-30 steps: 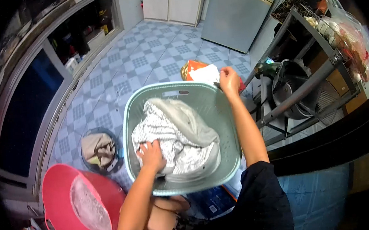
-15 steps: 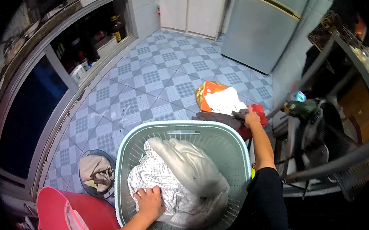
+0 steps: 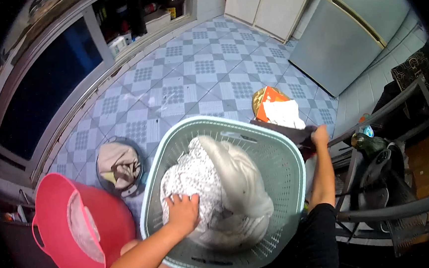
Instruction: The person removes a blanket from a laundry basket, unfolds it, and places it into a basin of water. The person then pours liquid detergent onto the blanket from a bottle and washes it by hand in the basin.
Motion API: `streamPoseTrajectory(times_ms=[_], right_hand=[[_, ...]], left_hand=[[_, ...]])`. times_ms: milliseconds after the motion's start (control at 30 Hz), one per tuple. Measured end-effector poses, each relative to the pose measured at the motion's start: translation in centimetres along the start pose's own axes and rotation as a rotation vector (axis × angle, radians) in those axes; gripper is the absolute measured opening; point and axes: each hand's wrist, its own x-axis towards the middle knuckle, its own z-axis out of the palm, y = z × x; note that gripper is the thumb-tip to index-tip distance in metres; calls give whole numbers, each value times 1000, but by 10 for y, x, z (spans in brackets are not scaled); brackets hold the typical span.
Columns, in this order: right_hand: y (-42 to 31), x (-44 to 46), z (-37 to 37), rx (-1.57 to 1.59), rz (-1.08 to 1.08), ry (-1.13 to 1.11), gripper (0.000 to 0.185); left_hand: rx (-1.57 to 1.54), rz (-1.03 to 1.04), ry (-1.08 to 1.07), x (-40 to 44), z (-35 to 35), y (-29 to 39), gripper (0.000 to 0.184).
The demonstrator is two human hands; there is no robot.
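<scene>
A green plastic basket holds a white patterned cloth bundled with a grey-beige cloth. My left hand rests on the patterned cloth with its fingers apart. Beyond the basket's right far corner, my right hand is closed on a dark cloth, which stretches leftward behind the basket rim. Just past that cloth are a white paper and an orange item.
A pink tub stands at the lower left, with a dark bucket of beige cloth beyond it. On the right is a metal rack with a bottle and dark items. A refrigerator and white cabinet stand at the back.
The dark cloth has come into view in my right hand, which has moved rightward, away from the basket rim. My left hand stays on the patterned cloth. The camera view has shifted.
</scene>
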Motion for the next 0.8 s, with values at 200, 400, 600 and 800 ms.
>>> streamPoseTrajectory(times_ms=[200,400,600,800], right_hand=[[-100,-40,-187,508,-160,430,37],[-197,-176,-330,837,-586,400,34],[-233,-249,-396,895,-785,519,42],[-266,-292,-405,893,-881,90,34]], left_hand=[[-71,15,182,-10,-2,-2,49],[-167,-38,739,-14,-31,-11,48],[-338,-137,448,12,0,-23,51],[-371,160,396,-26,4,20,32]])
